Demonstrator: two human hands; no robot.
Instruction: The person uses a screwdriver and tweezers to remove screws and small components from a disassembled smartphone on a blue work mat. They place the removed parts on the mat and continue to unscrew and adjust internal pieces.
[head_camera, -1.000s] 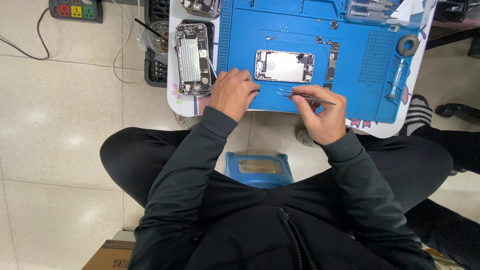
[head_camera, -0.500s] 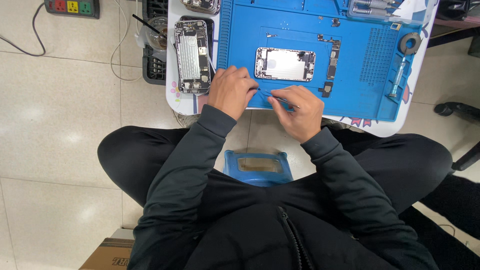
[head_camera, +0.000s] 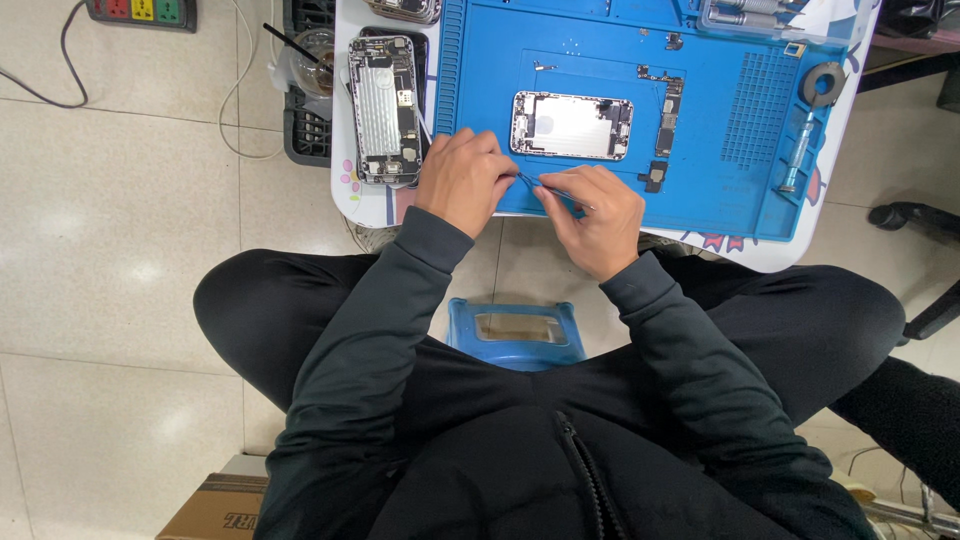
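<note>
Blue mat (head_camera: 740, 200) | left hand (head_camera: 462, 180), right hand (head_camera: 598, 212) pinch tweezers (head_camera: 545, 187) | cardboard box (head_camera: 215, 510) bottom-left

Two opened phone housings, one (head_camera: 572, 126) on the blue repair mat (head_camera: 740, 200), one (head_camera: 384, 110) beside it; one logic board (head_camera: 667, 112); one power strip (head_camera: 140, 10); one cardboard box (head_camera: 215, 512).

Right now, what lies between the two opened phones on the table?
In the head view, only the raised left edge of the blue work mat lies between the opened phone on the left and the phone shell on the mat.
</note>
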